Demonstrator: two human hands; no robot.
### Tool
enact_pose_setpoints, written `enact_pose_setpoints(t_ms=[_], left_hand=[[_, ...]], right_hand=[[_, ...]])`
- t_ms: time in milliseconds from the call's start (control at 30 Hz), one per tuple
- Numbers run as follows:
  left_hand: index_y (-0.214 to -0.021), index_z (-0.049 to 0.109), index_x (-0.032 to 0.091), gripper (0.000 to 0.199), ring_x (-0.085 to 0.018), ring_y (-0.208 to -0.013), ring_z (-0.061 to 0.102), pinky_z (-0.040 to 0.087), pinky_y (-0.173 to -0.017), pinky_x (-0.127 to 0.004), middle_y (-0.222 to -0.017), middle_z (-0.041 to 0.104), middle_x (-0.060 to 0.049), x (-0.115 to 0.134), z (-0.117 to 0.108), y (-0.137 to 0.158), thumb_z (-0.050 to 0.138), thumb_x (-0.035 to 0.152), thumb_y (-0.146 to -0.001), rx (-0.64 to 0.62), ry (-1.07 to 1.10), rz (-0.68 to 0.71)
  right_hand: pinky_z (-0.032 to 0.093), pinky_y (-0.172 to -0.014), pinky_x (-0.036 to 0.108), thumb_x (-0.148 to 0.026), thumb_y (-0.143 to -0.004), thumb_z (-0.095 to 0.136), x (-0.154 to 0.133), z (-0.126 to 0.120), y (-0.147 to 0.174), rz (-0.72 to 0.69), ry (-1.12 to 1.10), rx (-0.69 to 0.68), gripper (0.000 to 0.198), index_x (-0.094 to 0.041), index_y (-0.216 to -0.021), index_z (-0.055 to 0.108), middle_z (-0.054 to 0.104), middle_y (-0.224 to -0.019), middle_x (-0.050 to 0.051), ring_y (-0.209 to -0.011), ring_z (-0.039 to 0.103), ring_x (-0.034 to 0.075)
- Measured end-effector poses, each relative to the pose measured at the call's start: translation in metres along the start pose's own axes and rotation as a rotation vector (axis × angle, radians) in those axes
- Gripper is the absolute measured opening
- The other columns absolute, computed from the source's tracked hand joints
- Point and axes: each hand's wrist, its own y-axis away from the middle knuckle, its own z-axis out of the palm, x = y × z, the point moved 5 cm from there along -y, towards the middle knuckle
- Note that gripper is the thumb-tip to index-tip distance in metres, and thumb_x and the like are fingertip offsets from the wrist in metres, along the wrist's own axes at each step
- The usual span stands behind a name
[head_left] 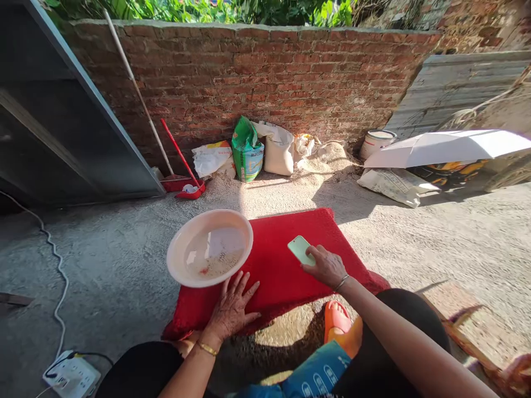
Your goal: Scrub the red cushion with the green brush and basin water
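My left hand (232, 305) lies flat with spread fingers on the near edge of a red cloth (286, 271), its fingertips close to the rim of a pale pink basin (176, 265). The basin holds shallow water, with dark specks and a small reddish patch at the bottom. Over the right half of the cloth, my right hand (327, 266) grips the near end of a smartphone (299, 247) with a pale green face. How far the phone is lifted off the cloth, I cannot tell.
A power strip (74, 376) with cables sits at lower left. By the brick wall (265, 77) stand a red dustpan (197, 190), a green bag (248, 149) and a whitish sack (279, 152). A pale umbrella (448, 146) is at right. An orange slipper (337, 316) shows below the cloth.
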Motion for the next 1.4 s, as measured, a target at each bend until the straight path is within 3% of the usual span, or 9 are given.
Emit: enact_pose_setpoints(t_ms=[100,200,500,600,700,933,1033,1133,1400], left_hand=[[-0.147,0.031,0.032,0.083,-0.035,-0.138,0.030,0.017,-0.111,-0.056,-0.152,0.033,-0.013,-0.001,-0.001,0.000,0.062,0.063,-0.076,-0.021,-0.027,0.008],[-0.146,0.033,0.032,0.083,-0.034,-0.138,0.029,0.018,-0.111,-0.055,-0.152,0.033,-0.012,-0.001,-0.004,-0.001,0.066,0.059,-0.075,-0.051,-0.043,0.004],[-0.140,0.045,0.027,0.074,-0.034,-0.137,0.033,0.020,-0.112,-0.053,-0.147,0.040,-0.014,0.003,-0.009,-0.004,0.063,0.057,-0.075,-0.043,-0.104,0.010],[-0.137,0.049,0.026,0.072,-0.034,-0.136,0.034,0.018,-0.112,-0.053,-0.145,0.042,-0.015,0.004,-0.010,-0.005,0.062,0.059,-0.075,-0.020,-0.120,0.013],[-0.137,0.048,0.026,0.072,-0.034,-0.136,0.034,0.017,-0.112,-0.053,-0.146,0.042,-0.015,0.003,-0.009,-0.004,0.062,0.057,-0.074,-0.030,-0.157,0.031],[-0.139,0.046,0.026,0.075,-0.033,-0.137,0.033,0.016,-0.114,-0.052,-0.147,0.041,-0.014,0.002,-0.006,-0.002,0.064,0.054,-0.072,-0.063,-0.168,0.027],[-0.139,0.046,0.027,0.075,-0.032,-0.137,0.033,0.015,-0.114,-0.052,-0.146,0.042,-0.013,0.002,-0.006,-0.002,0.064,0.057,-0.072,-0.075,-0.149,0.000],[-0.139,0.045,0.027,0.075,-0.033,-0.138,0.031,0.013,-0.114,-0.053,-0.147,0.041,-0.013,0.003,-0.005,-0.002,0.065,0.054,-0.072,-0.094,-0.148,-0.005],[-0.139,0.046,0.026,0.073,-0.033,-0.139,0.030,0.012,-0.114,-0.054,-0.148,0.038,-0.014,0.004,-0.006,-0.004,0.063,0.056,-0.074,-0.111,-0.087,-0.038]], right_hand=[[0.039,-0.069,0.027,-0.050,-0.080,0.058,-0.035,0.013,-0.011,-0.190,-0.008,-0.032,0.037,-0.026,-0.109,0.057,0.061,-0.101,0.005,-0.088,0.061,0.020],[0.040,-0.072,0.029,-0.047,-0.080,0.058,-0.025,0.021,-0.018,-0.209,-0.007,-0.071,0.038,-0.025,-0.111,0.057,0.061,-0.102,0.006,-0.090,0.061,0.021],[0.042,-0.080,0.041,-0.050,-0.078,0.052,0.165,-0.007,-0.017,0.395,0.008,-0.170,0.042,-0.025,-0.112,0.058,0.063,-0.110,0.011,-0.099,0.062,0.030],[0.042,-0.079,0.042,-0.052,-0.080,0.049,0.193,-0.023,-0.019,0.512,0.047,-0.108,0.046,-0.022,-0.113,0.059,0.062,-0.107,0.015,-0.098,0.062,0.031],[0.041,-0.078,0.040,-0.053,-0.081,0.051,0.171,-0.029,-0.034,0.419,0.018,-0.048,0.047,-0.023,-0.116,0.058,0.060,-0.107,0.014,-0.096,0.062,0.030],[0.040,-0.074,0.030,-0.050,-0.086,0.051,0.031,-0.002,-0.066,-0.084,-0.053,0.051,0.039,-0.027,-0.117,0.057,0.056,-0.105,0.009,-0.090,0.057,0.022],[0.039,-0.078,0.031,-0.049,-0.088,0.050,0.016,0.009,-0.073,-0.154,-0.040,0.055,0.038,-0.026,-0.117,0.057,0.054,-0.107,0.010,-0.093,0.056,0.022],[0.041,-0.080,0.033,-0.047,-0.086,0.052,0.050,0.010,-0.083,-0.056,-0.047,0.008,0.039,-0.026,-0.119,0.057,0.055,-0.108,0.011,-0.095,0.058,0.024],[0.043,-0.083,0.048,-0.057,-0.079,0.052,0.221,0.002,-0.062,0.568,-0.152,0.004,0.052,-0.025,-0.120,0.058,0.058,-0.113,0.016,-0.098,0.061,0.032]])
